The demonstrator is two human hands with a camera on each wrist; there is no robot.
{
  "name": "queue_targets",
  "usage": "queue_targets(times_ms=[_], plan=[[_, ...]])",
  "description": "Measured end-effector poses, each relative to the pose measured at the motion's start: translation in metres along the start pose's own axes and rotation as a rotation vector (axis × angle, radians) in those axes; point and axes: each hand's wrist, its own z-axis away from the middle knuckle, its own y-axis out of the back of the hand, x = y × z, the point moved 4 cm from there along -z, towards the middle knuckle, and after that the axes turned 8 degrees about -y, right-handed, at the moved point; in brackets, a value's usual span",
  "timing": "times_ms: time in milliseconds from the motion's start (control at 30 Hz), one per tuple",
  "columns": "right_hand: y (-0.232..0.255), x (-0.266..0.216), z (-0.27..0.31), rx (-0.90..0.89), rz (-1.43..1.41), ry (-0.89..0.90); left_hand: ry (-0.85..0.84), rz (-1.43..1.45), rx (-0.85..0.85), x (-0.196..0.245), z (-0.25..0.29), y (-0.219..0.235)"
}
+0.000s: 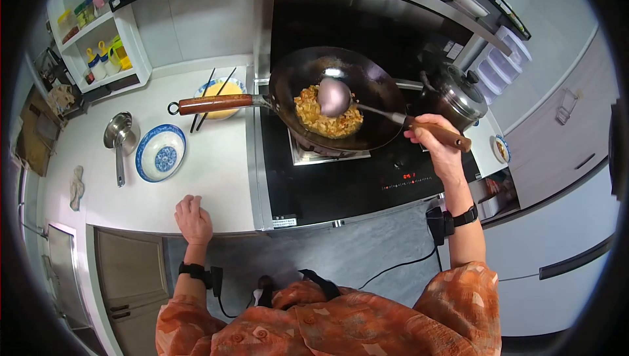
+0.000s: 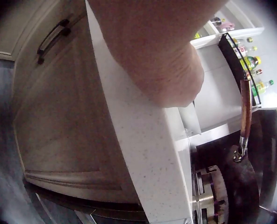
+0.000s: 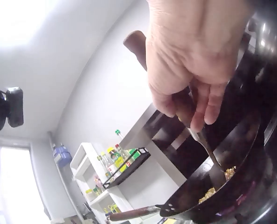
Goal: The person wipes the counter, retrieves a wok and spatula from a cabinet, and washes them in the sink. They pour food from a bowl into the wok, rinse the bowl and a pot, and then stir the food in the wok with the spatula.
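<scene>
The right hand point(image 1: 438, 141) has its fingers curled tight around the wooden handle of a ladle point(image 1: 334, 96). The round metal scoop of the ladle sits on top of the yellow food point(image 1: 325, 117) inside a big black wok point(image 1: 337, 97). The wok stands on a burner of the black stove point(image 1: 347, 182). Its long brown handle sticks out to the left, over the white counter point(image 1: 216, 172).

The left hand point(image 1: 192, 218) rests on the front edge of the counter. Its fingers look loosely bent and hold nothing.

The head view shows the whole kitchen from above. Only there can you see a blue and white bowl point(image 1: 160, 153), a small metal ladle point(image 1: 120, 138), a bowl of yellow egg point(image 1: 221, 97) with chopsticks point(image 1: 213, 94) lying across it, and a dark kettle point(image 1: 455, 94) just behind the right hand.

The left wrist view shows the side of the counter, a cupboard door point(image 2: 63, 116) below it and the wok from low down. The hand fills the top, and the fingers cannot be seen.

The right wrist view looks up past the fingers point(image 3: 208, 102) on the ladle handle, with shelves of bottles point(image 3: 112, 158) far behind.

The wok's rim is close to the kettle on the right. On the counter there is open room between the blue bowl and the stove edge, and in front of the bowl near the left hand.
</scene>
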Motion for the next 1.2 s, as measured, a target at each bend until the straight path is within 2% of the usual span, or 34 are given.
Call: queue_targets(times_ms=[100,267,333,467,533,600,667,800,933,1033,1100,1200], plan=[[-0.001,0.002,-0.006,0.015,0.030,-0.019,0.001,-0.001,0.010,-0.003,0.003,-0.004],[-0.001,0.005,-0.045,0.069,0.096,0.127,0.010,0.001,-0.007,-0.001,0.001,-0.001],[-0.013,0.006,-0.057,0.057,0.195,0.245,0.009,-0.002,-0.010,0.000,0.001,-0.001],[-0.036,0.002,-0.070,-0.076,0.292,0.261,-0.010,-0.003,0.047,0.000,0.002,-0.001],[-0.049,-0.014,-0.064,-0.194,0.345,0.294,-0.016,0.003,0.050,-0.001,0.003,-0.003],[-0.059,-0.037,-0.055,-0.295,0.510,0.413,-0.021,0.006,0.050,0.000,0.002,-0.003],[-0.063,-0.052,-0.049,-0.342,0.576,0.378,-0.008,-0.001,0.049,-0.001,0.003,-0.002],[-0.062,-0.072,-0.038,-0.247,0.570,0.399,0.013,-0.001,-0.008,-0.004,0.004,-0.005],[-0.060,-0.061,-0.037,-0.219,0.308,0.217,0.012,0.011,0.004,0.000,0.002,0.001],[-0.054,-0.049,-0.035,-0.158,0.348,0.158,-0.016,0.010,0.016,-0.005,0.009,0.000],[-0.042,-0.044,-0.037,-0.096,0.285,0.224,-0.041,0.028,0.048,-0.002,0.004,-0.001],[-0.019,-0.036,-0.041,0.021,0.321,0.205,-0.025,0.017,0.029,0.000,0.002,0.001]])
